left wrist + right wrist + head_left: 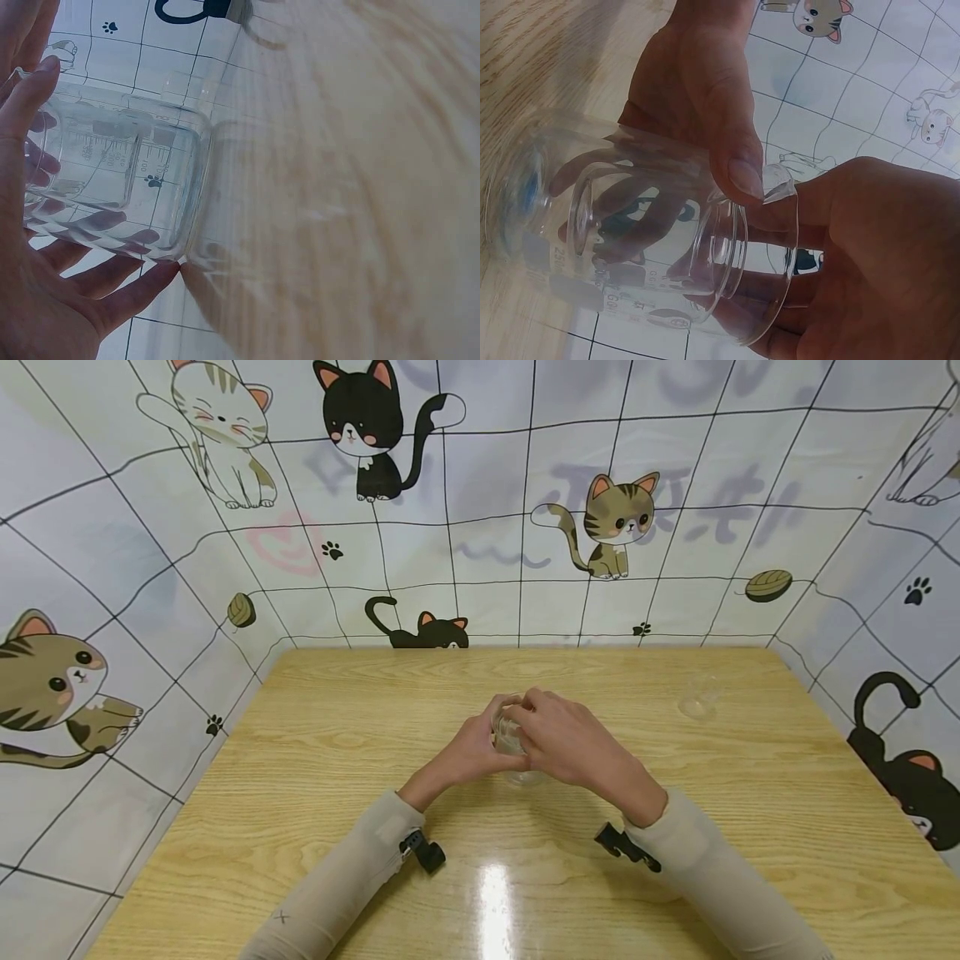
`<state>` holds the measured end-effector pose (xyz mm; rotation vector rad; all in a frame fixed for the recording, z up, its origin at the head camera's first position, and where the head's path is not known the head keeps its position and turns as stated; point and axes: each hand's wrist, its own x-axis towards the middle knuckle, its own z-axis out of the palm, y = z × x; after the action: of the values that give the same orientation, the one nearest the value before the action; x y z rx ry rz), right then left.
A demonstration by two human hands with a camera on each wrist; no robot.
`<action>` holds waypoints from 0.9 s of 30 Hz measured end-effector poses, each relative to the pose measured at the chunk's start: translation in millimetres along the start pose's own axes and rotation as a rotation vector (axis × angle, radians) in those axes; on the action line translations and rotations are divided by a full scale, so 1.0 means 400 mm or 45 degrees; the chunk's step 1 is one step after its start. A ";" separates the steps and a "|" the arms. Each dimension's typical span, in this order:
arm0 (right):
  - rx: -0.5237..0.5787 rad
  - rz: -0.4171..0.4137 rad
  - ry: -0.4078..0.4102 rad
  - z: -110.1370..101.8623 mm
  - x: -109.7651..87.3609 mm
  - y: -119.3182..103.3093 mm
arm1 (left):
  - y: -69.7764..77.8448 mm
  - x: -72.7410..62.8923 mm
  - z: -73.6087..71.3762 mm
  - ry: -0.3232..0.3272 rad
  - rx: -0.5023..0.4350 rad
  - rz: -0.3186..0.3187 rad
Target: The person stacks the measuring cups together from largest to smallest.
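Reading remote feeds, I note left hand (474, 747) grips large beaker (169, 202), base on surface (337, 718); right hand (564, 739) pinches rim of small beaker (97, 165) nested inside; other glass vessel (699, 698) sits apart, at right.

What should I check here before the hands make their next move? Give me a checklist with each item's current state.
1. Left hand steadies the outer beaker: ok, fingers and thumb around it.
2. Outer beaker's base on the table: ok, it looks to be standing there.
3. Inner beaker within the outer one's walls: ok.
4. Inner beaker seated on the outer one's bottom: not ok, a gap shows between their bases.
5. Right hand has a firm grip: cannot tell; its fingers are at the rims.
6. Third glass vessel clear of both hands: ok.
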<state>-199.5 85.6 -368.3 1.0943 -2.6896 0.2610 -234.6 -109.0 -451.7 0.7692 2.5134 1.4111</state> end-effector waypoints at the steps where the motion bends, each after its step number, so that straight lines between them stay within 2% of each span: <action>1: -0.006 0.002 -0.010 0.000 0.000 -0.001 | 0.000 0.000 0.000 0.000 0.000 0.002; 7: -0.029 0.011 -0.057 0.000 -0.001 -0.005 | 0.003 -0.002 0.000 -0.006 -0.011 -0.003; 14: -0.039 0.010 -0.060 -0.002 -0.001 -0.007 | 0.003 -0.002 0.000 0.011 0.000 0.018; 27: -0.068 0.021 -0.105 -0.001 -0.001 -0.011 | 0.005 -0.002 -0.001 0.006 0.009 0.000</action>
<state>-196.2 82.7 -367.8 1.0902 -2.7617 0.1492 -233.3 -108.7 -449.9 0.7680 2.5235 1.4064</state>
